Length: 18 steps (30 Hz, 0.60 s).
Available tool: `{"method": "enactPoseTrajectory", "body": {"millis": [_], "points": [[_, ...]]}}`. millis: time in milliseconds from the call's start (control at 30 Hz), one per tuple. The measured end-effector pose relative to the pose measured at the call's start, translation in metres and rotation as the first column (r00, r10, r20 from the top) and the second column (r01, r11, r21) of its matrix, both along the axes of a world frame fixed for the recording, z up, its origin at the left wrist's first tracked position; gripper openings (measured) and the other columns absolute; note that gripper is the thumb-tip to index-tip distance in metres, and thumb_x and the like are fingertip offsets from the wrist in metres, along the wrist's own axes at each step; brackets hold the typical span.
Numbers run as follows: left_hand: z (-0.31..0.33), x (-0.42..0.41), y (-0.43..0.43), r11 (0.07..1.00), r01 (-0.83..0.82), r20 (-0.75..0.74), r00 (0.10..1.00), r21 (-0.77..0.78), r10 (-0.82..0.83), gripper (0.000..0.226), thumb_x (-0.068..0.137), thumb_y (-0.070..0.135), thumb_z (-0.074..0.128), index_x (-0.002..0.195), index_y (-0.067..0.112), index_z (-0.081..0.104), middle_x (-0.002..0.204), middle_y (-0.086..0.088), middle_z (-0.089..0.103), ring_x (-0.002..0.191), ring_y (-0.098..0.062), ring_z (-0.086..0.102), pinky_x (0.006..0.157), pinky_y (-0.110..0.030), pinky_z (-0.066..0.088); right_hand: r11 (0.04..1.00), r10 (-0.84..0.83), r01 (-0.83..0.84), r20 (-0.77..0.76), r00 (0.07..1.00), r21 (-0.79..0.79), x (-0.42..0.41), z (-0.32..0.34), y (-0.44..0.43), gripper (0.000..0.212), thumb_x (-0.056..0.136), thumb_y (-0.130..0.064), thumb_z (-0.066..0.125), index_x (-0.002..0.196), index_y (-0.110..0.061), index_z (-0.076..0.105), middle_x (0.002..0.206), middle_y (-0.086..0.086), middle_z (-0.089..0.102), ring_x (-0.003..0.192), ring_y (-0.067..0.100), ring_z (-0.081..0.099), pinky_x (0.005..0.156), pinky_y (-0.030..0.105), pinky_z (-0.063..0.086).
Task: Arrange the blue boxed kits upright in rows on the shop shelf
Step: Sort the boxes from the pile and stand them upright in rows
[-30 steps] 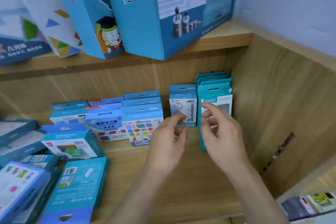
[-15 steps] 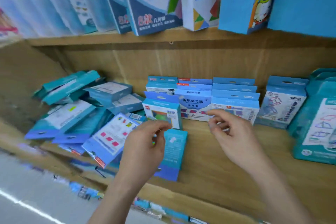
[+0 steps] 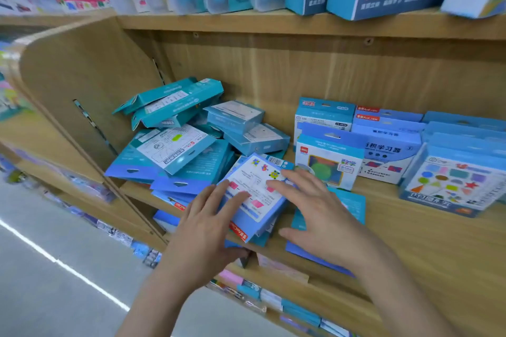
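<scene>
Head view: kit (image 3: pixel 257 182) lies flat under both hands, long axis running away from them; left hand (image 3: pixel 208 227) and right hand (image 3: pixel 315 213) rest straight-fingered on it, neither clasping it; upright row (image 3: pixel 331 156) just beyond the right fingertips.
</scene>
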<state>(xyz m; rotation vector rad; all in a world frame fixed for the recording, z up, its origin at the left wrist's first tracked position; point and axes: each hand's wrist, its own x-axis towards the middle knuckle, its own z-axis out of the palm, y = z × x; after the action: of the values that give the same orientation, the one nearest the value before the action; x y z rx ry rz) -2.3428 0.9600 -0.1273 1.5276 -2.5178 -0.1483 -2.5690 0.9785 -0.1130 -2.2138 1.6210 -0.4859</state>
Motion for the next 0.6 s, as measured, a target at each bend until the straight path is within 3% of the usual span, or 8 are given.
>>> {"method": "enactPoseTrajectory", "body": {"millis": [67,133,233,300,367,433,500,600], "points": [[-0.007,0.008,-0.007,0.997,0.047,-0.051,0.997,-0.062,-0.05,0.079,0.064,0.024,0.083,0.134,0.034,0.047,0.14,0.001,0.048,0.126,-0.031,0.046,0.096,-0.046,0.048,0.999,0.026,-0.022,-0.107,0.994,0.045,0.014,-0.003,-0.004,0.078,0.085,-0.04,0.062,0.145,-0.048,0.013,0.158,-0.016,-0.002,0.144,0.007,-0.012,0.115,0.047,0.015],[-0.009,0.013,-0.013,0.981,0.091,-0.162,0.979,-0.174,-0.12,0.051,0.074,0.013,0.07,0.122,0.028,0.062,0.127,0.006,0.061,0.116,-0.026,0.057,0.086,-0.043,0.055,0.999,0.017,-0.012,-0.141,0.99,0.032,0.024,-0.007,-0.008,0.076,0.085,-0.045,0.061,0.144,-0.049,0.014,0.158,-0.017,-0.003,0.144,0.007,-0.014,0.115,0.05,0.011],[0.002,0.015,-0.018,0.934,0.103,-0.254,0.947,-0.342,-0.198,0.033,0.089,0.025,0.045,0.112,0.025,0.069,0.114,0.013,0.067,0.107,-0.016,0.063,0.083,-0.029,0.055,0.976,-0.043,0.034,-0.035,0.998,-0.217,0.034,-0.008,-0.012,0.055,0.08,-0.039,0.055,0.133,-0.047,0.04,0.149,-0.017,0.033,0.142,0.007,0.012,0.108,0.048,0.018],[0.023,0.009,-0.022,0.915,0.074,-0.367,0.901,-0.397,-0.232,0.03,0.091,0.025,0.044,0.108,0.022,0.069,0.108,0.012,0.069,0.103,-0.011,0.062,0.087,-0.02,0.048,0.923,-0.072,0.111,0.117,0.991,-0.369,0.036,-0.001,-0.014,0.043,0.076,-0.034,0.052,0.118,-0.04,0.053,0.127,-0.021,0.055,0.131,0.001,0.034,0.102,0.043,0.021],[0.044,0.0,-0.026,0.906,-0.029,-0.503,0.838,-0.423,-0.209,0.025,0.09,0.025,0.051,0.108,0.019,0.068,0.105,0.012,0.066,0.101,-0.007,0.059,0.089,-0.013,0.042,0.903,-0.071,0.184,0.288,0.955,-0.388,0.037,0.015,-0.016,0.029,0.079,-0.042,0.058,0.108,-0.038,0.057,0.108,-0.024,0.062,0.112,-0.009,0.047,0.096,0.034,0.029],[0.062,-0.006,-0.031,0.936,-0.14,-0.667,0.735,-0.323,-0.12,0.03,0.09,0.031,0.059,0.119,0.022,0.061,0.114,0.015,0.061,0.107,-0.003,0.056,0.09,-0.018,0.045,0.946,-0.077,0.248,0.596,0.799,-0.21,0.037,0.037,-0.017,0.025,0.079,-0.045,0.068,0.101,-0.036,0.06,0.095,-0.023,0.067,0.094,-0.008,0.058,0.082,0.02,0.042],[0.074,-0.01,-0.032,0.988,-0.139,-0.806,0.591,-0.067,0.028,0.043,0.087,0.04,0.062,0.126,0.027,0.053,0.122,0.016,0.059,0.113,-0.001,0.054,0.088,-0.026,0.051,0.969,-0.122,0.246,0.849,0.514,-0.01,0.033,0.054,-0.019,0.025,0.074,-0.038,0.066,0.098,-0.029,0.065,0.092,-0.016,0.072,0.087,0.002,0.067,0.073,0.019,0.051],[0.084,-0.014,-0.028,0.927,0.105,-0.885,0.351,0.361,0.305,0.051,0.075,0.042,0.058,0.121,0.021,0.057,0.102,0.008,0.072,0.094,-0.008,0.068,0.074,-0.032,0.059,0.95,-0.252,0.235,0.948,0.193,0.205,0.026,0.06,-0.019,0.023,0.073,-0.031,0.062,0.092,-0.019,0.069,0.09,0.0,0.076,0.083,0.017,0.072,0.068,0.029,0.059]]}}
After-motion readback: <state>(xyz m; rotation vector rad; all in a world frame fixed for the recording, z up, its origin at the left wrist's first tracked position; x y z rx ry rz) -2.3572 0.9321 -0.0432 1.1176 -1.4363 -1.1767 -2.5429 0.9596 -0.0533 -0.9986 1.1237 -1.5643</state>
